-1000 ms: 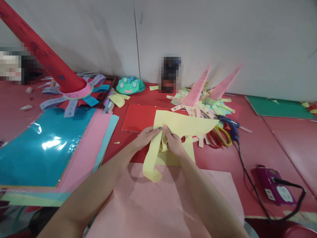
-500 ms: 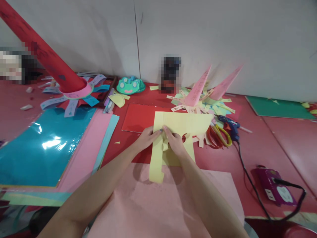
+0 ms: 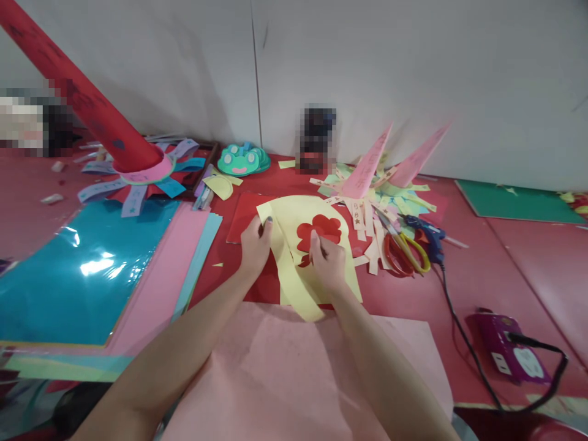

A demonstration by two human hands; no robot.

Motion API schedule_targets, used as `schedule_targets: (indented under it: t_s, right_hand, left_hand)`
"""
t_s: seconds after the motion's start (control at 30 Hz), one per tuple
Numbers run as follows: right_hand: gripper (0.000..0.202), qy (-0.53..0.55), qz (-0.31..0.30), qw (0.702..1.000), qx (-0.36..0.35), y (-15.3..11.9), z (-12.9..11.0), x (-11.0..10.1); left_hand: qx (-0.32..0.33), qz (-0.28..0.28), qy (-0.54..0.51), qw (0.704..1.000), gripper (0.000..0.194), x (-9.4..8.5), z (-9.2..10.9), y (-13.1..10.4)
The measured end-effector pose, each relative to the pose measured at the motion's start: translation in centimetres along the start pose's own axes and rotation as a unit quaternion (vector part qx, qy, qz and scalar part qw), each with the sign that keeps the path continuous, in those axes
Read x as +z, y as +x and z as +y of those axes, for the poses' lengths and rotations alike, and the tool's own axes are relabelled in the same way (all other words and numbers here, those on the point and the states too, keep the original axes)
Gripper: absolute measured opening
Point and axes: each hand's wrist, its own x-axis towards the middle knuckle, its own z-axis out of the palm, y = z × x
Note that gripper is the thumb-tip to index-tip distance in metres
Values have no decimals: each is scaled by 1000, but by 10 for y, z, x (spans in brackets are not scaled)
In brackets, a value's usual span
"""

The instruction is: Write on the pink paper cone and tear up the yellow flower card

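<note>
A pale yellow paper sheet (image 3: 346, 275) with a flower-shaped cutout lies before me, and red shows through the hole. Along its left side hangs a long yellow strip (image 3: 294, 294), its lower end curling over the pink paper. My left hand (image 3: 256, 244) is closed on the top of this strip, thumb uppermost. At the lower left edge of the cutout, my right hand (image 3: 327, 260) pinches the yellow sheet with curled fingers. A line runs between strip and sheet; whether it is a tear or a crease I cannot tell.
Pink paper (image 3: 298, 361) covers the near edge. Scissors (image 3: 404, 248), a glue gun (image 3: 427, 236) and a corded purple power box (image 3: 509, 346) lie right. Pink paper cones (image 3: 367, 162) stand behind, a red paper tube (image 3: 92, 92) and glossy blue sheets (image 3: 92, 275) left.
My hands have moved apart, the left one leftward with the strip. The yellow sheet has opened out, uncovering the flower-shaped hole, and the strip's lower end has swung right.
</note>
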Motion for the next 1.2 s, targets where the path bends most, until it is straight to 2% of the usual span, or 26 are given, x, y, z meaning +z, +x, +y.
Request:
schedule_targets:
  t_s: [0.07, 0.13, 0.2, 0.27, 0.33, 0.4, 0.53, 0.63, 0.77, 0.93, 1.1, 1.2]
  right_hand:
    - [42, -31, 68, 994, -86, -1, 1, -2]
    - [27, -32, 109, 979, -169, 0, 3, -2]
    - [10, -23, 107, 965, -237, 0, 5, -1]
    - [18, -18, 73, 959, -272, 0, 7, 0]
    - [27, -21, 51, 961, -271, -1, 7, 0]
    - [30, -28, 51, 970, -234, 0, 7, 0]
    - [30, -37, 47, 993, -100, 3, 8, 0]
    - [27, -32, 40, 998, -41, 6, 11, 0]
    - [20, -36, 49, 996, -70, 6, 13, 2]
    - [16, -30, 9, 989, -142, 4, 12, 5]
    - [22, -29, -14, 994, -107, 6, 11, 5]
    - [23, -24, -8, 996, -91, 6, 11, 4]
  left_hand:
    - [10, -43, 9, 999, 27, 2, -1, 0]
    - [29, -102, -9, 994, 28, 4, -1, -2]
    - [54, -178, -42, 982, 29, 6, 0, -5]
    - [69, -264, -67, 960, 30, 6, 2, -9]
    - [72, -317, -68, 943, 31, 6, 5, -11]
    - [75, -311, -46, 946, 31, 6, 6, -11]
    - [85, -250, 5, 964, 33, 7, 6, -9]
    - [79, -284, 14, 955, 30, 7, 6, -9]
    - [81, -323, -35, 942, 22, 6, 7, -10]
    - [73, -294, -44, 952, 27, 7, 7, -10]
    - [70, -291, -43, 953, 31, 8, 7, -9]
    - [68, -293, -52, 952, 29, 8, 7, -9]
